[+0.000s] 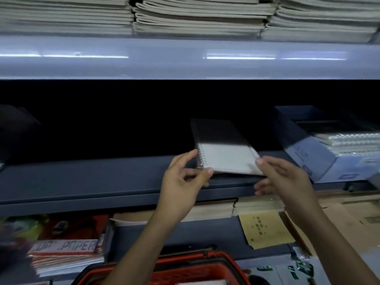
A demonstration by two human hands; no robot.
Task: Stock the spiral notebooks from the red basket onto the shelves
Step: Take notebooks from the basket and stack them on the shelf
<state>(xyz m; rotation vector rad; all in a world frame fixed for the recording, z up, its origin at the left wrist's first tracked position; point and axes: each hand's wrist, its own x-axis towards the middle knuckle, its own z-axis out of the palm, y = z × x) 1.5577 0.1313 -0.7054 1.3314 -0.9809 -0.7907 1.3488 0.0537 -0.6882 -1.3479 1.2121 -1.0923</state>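
A spiral notebook [224,153] with a pale cover and its spiral on the left lies flat on the dark middle shelf [102,182], its far half in shadow. My left hand [185,179] pinches the notebook's near left corner by the spiral, thumb and forefinger on it. My right hand [283,177] touches the near right corner with its thumb, the other fingers loosely curled below the shelf edge. The red basket [205,264] sits at the bottom, under my forearms; its contents are mostly hidden.
A blue-white cardboard box [308,153] with spiral notebooks stands on the same shelf at the right. Stacks of pale notebooks [195,17] fill the upper shelf. Below are paper packs [65,256], a yellow booklet [265,229] and brown cardboard [349,219]. The shelf's left half is dark.
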